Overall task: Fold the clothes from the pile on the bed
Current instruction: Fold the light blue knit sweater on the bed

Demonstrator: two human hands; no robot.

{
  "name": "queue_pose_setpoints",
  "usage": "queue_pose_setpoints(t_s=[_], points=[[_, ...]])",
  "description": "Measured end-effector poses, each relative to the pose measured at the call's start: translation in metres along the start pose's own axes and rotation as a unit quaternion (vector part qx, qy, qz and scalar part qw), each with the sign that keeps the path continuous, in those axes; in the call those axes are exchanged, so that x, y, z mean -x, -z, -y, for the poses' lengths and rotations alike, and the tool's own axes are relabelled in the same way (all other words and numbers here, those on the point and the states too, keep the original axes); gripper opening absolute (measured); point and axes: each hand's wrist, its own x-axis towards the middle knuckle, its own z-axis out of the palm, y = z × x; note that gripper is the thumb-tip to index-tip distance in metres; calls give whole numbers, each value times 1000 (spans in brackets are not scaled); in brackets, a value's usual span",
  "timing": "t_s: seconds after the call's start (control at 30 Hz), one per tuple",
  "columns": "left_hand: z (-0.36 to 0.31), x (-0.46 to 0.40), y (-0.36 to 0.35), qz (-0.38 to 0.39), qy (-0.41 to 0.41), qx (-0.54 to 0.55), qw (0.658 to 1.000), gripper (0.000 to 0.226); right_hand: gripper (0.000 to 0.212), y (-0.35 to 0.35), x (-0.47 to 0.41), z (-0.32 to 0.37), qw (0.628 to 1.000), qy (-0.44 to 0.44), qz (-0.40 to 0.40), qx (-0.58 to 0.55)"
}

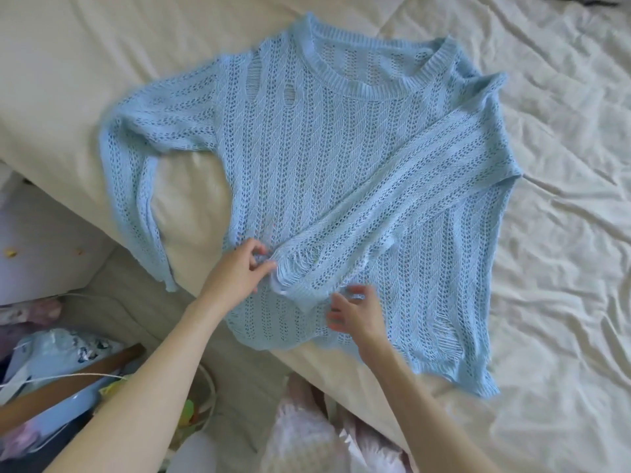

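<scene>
A blue sweater (327, 186) lies flat on the bed (563, 233), one sleeve (392, 213) folded across it. Left hand (235, 271) pinches the cuff (290, 271) at its fingertips; right hand (355, 312), fingers loosely spread, hovers just beside.

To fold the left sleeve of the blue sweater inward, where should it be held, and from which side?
Probably pinch the left sleeve at its cuff, coming from the bed's near edge: it hangs there free, away from the sweater body.
</scene>
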Motion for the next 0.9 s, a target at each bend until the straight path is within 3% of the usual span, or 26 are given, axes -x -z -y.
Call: queue_pose_setpoints(t_s=[0.07,0.17,0.23,0.3,0.4,0.47,0.6,0.67,0.73,0.77,0.83,0.9], points=[[19,8,7,-56,29,-1,998,15,31,2,-2,-4,976,77,-98,176],[43,8,33,-226,55,16,972,13,34,-5,0,3,875,275,-173,359],[57,-3,56,-313,80,43,945,23,37,-20,-1,18,817,355,-135,434],[72,-18,78,-349,128,75,925,35,46,-41,-6,34,763,386,-86,511],[98,-39,97,-338,202,134,909,48,56,-67,-20,48,697,386,-35,603],[110,-47,104,-310,224,204,901,59,60,-76,-31,50,684,369,-10,629],[120,-48,117,-271,220,258,901,43,64,-80,-48,50,689,334,27,643],[110,-39,126,-318,197,196,906,20,64,-80,-51,52,687,331,44,646],[87,-23,135,-381,154,97,906,17,60,-78,-49,59,710,333,70,617],[69,-14,135,-403,127,62,904,19,55,-76,-47,62,740,327,87,581],[21,5,130,-421,46,13,906,21,44,-69,-39,76,843,285,111,442],[-33,20,111,-362,-81,-18,928,24,39,-53,-22,89,950,189,134,208]])
